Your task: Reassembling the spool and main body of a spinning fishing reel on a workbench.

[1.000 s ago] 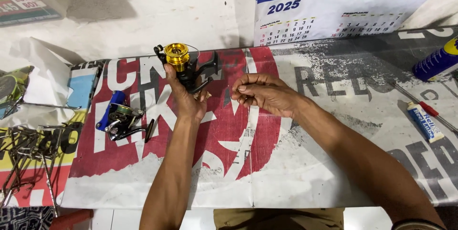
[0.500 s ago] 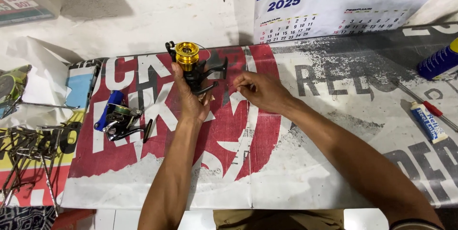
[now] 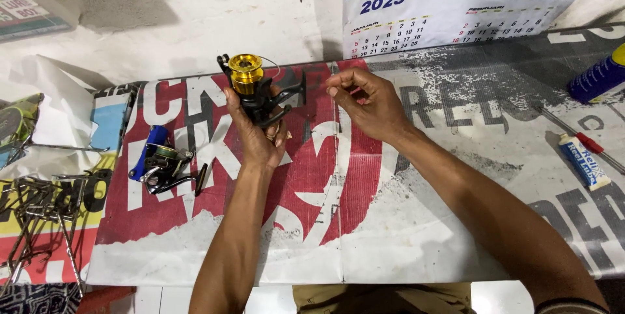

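Note:
My left hand (image 3: 257,133) grips a black fishing reel with a gold spool (image 3: 255,87), held upright above a red, white and grey printed banner (image 3: 338,223) that covers the table. My right hand (image 3: 368,102) is just right of the reel with thumb and fingers pinched together; a thin line seems to run from the spool toward them, too fine to be sure. A second reel, blue and black (image 3: 159,165), lies on the banner to the left of my left forearm.
Several thin metal tools (image 3: 39,206) and crumpled white paper (image 3: 62,115) lie at the left edge. At far right are a small white and red tube (image 3: 583,161), a thin red-handled tool (image 3: 589,143) and a blue spray can (image 3: 599,76). A wall calendar (image 3: 456,11) leans behind.
My left hand has lifted the gold-spooled reel and turned it more upright. My right hand has risen with it and stays pinched beside it.

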